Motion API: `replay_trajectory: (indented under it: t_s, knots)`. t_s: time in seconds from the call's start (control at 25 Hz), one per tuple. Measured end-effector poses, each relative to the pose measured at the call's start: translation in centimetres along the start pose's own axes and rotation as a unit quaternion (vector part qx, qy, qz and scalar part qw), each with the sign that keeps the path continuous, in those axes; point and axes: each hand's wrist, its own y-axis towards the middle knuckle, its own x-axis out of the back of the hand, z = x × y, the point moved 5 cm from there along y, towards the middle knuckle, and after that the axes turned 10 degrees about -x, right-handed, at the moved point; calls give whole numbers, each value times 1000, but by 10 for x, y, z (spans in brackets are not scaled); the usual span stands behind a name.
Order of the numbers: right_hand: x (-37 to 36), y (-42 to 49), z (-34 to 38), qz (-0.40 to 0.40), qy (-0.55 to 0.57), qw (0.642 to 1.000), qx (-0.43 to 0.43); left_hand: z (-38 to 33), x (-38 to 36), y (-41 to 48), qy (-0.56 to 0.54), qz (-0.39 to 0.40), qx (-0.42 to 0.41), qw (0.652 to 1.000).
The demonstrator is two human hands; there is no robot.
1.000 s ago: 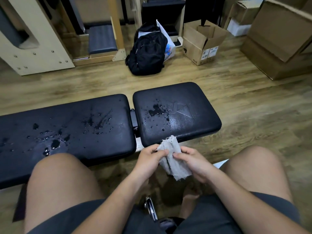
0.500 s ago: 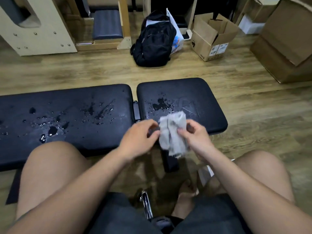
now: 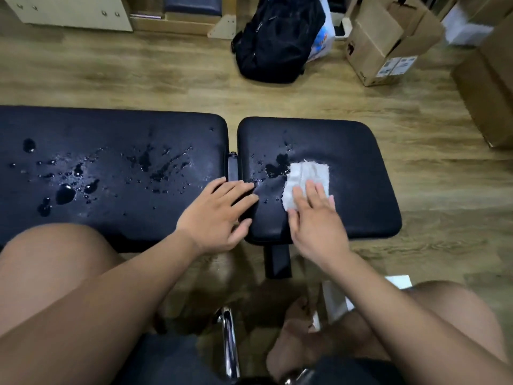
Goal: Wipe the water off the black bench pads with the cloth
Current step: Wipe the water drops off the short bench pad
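Observation:
Two black bench pads lie side by side in front of me. The long left pad [image 3: 111,140] carries several water drops and streaks. The shorter right pad [image 3: 358,162] has a small puddle near its left part. A light grey cloth [image 3: 308,173] lies spread flat on the right pad, just right of that puddle. My right hand [image 3: 313,218] presses straight fingers on the cloth's near half. My left hand [image 3: 219,215] rests flat with spread fingers across the gap between the pads, holding nothing.
A black backpack [image 3: 277,37] stands on the wooden floor beyond the bench, with an open cardboard box [image 3: 383,45] to its right and larger boxes [image 3: 488,87] at the far right. Wooden equipment [image 3: 69,9] lines the back left. My bare knees frame the near edge.
Both hands held the bunched cloth in the air before. Now the cloth lies spread on the right pad under my right hand, and my left hand has let go and rests on the pads.

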Motion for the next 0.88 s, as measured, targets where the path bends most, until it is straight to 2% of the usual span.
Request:
replay_trajectory:
  t_s: [0.24, 0.48, 0.64, 0.88]
  knots:
    - [30, 98, 18, 6, -35, 999, 32, 1, -3, 0, 11, -3, -5, 1000]
    - [55, 174, 31, 14, -42, 999, 28, 0, -3, -1, 30, 1, -8, 1000]
    - [52, 147, 27, 3, 0, 1000, 26, 1, -1, 0, 39, 10, -4, 999]
    - [22, 27, 2, 7, 26, 999, 25, -1, 0, -1, 31, -1, 3, 1000]
